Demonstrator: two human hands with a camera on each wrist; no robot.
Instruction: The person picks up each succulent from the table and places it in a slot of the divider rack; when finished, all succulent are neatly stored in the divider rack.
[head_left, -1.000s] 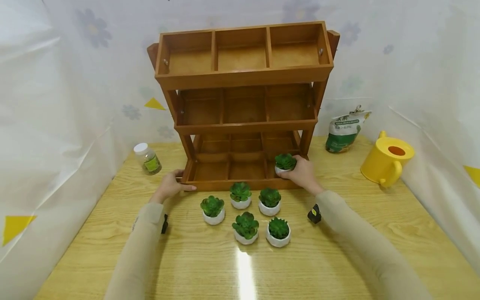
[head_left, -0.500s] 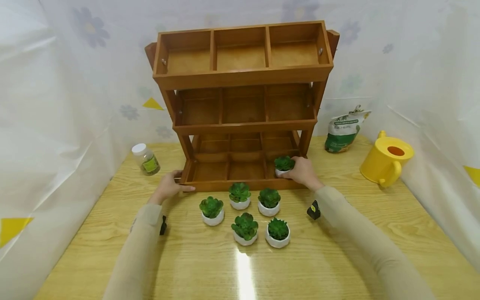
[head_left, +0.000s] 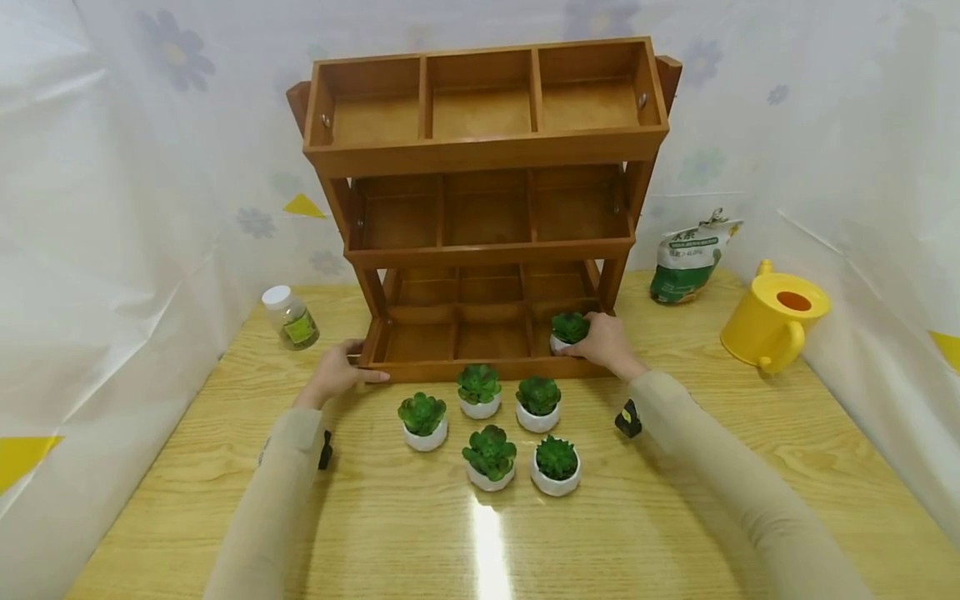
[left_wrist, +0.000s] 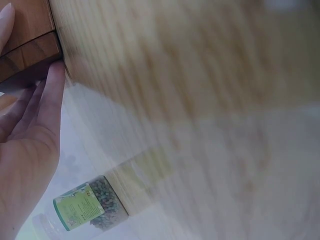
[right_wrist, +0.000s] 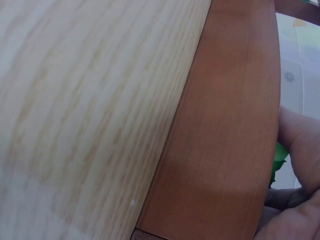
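Observation:
In the head view my right hand holds a small potted succulent in the right front compartment of the wooden plant stand's bottom tier. The front board of the stand hides most of this plant in the right wrist view, where a bit of green leaf shows beside the thumb. My left hand grips the stand's lower left corner, thumb along the front board and fingers against the side. In the left wrist view those fingers lie against the corner's side.
Several white-potted succulents stand on the table in front of the stand. A lidded jar of granules is at the left. To the right are a clipped green-and-white bag and a yellow watering can. White sheeting surrounds the table.
The right hand and its potted succulent have sunk very slightly in the compartment. My left hand keeps its grip on the stand's corner; the head view has shifted a little.

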